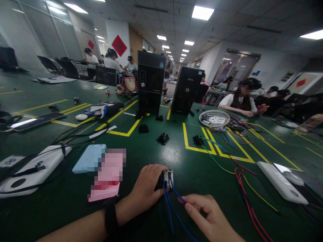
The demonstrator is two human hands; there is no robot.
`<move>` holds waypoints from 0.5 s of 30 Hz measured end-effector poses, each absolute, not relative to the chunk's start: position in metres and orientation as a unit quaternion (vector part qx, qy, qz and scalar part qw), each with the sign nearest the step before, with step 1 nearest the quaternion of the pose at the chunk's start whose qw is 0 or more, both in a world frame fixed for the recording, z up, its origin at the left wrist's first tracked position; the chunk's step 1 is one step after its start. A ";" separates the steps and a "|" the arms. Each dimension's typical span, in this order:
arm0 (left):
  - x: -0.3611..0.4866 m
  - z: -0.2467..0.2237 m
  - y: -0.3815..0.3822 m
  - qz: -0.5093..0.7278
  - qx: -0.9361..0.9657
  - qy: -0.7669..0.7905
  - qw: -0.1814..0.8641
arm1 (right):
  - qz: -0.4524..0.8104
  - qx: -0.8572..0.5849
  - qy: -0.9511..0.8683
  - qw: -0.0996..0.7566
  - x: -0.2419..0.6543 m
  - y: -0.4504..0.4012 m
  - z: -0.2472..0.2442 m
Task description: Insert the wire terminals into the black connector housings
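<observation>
Head view | left hand (147, 188) closed around connector (166, 179), its back hidden | right hand (209, 215) pinching blue wire (176, 192), tip hidden by fingers

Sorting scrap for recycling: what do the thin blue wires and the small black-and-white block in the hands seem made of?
The thin blue wires look plastic-sheathed: smooth, faintly glossy, softly bent; their cores are hidden. The small black-and-white block looks like matte moulded plastic; any metal on it is too small to tell.

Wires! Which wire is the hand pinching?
The upper blue wire, pinched by the right hand. The lower blue wires run below it, untouched by the fingers.
</observation>
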State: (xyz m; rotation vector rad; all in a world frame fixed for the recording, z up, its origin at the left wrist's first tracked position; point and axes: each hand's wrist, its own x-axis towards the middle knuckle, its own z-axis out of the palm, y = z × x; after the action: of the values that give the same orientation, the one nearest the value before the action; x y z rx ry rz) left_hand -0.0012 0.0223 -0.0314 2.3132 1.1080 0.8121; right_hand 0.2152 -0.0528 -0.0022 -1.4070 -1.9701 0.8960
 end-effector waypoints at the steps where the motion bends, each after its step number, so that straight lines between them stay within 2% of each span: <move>1: -0.002 -0.032 0.022 0.294 0.838 0.402 0.225 | 0.333 -0.528 -0.734 0.267 0.215 -0.052 -0.002; 8: -0.003 -0.032 0.023 0.292 0.836 0.404 0.230 | 0.406 -0.475 -0.768 0.141 0.209 -0.044 0.002; 12: -0.002 -0.032 0.024 0.290 0.835 0.409 0.227 | 0.396 -0.479 -0.771 0.140 0.210 -0.045 0.004; 15: -0.001 -0.033 0.025 0.286 0.834 0.414 0.227 | 0.393 -0.485 -0.762 0.169 0.211 -0.048 0.003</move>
State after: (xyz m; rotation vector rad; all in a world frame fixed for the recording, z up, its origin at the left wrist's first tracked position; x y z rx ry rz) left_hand -0.0014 0.0249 -0.0334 2.2983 1.1412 0.7868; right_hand 0.2114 -0.0476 0.0032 -1.3786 -2.1674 1.1186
